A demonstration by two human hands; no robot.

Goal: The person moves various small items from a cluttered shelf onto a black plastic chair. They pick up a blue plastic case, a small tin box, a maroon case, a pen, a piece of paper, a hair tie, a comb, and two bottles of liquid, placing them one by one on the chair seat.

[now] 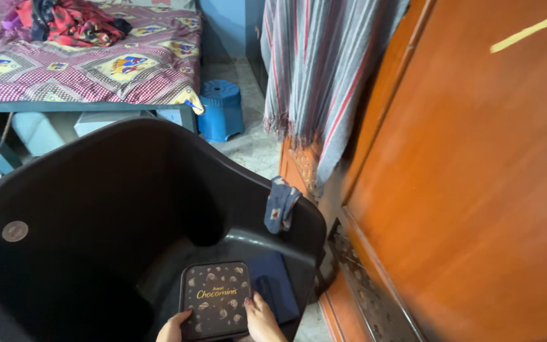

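A flat, dark rectangular tin [216, 300] with rounded corners is gripped at its near edge by the left hand [173, 328] and right hand [262, 320], on the seat of a glossy black plastic chair [96, 215]. A small blue cloth [280, 208] is draped over the chair's right rim.

Home bedroom, patterned bed [83, 69], wooden wardrobe [476, 190], plastic stool [221, 109]

tins: 1 [216, 299] | chairs: 1 [96, 209] | stools: 1 (blue) [221, 109] | socks: 1 [280, 206] | hands: 2
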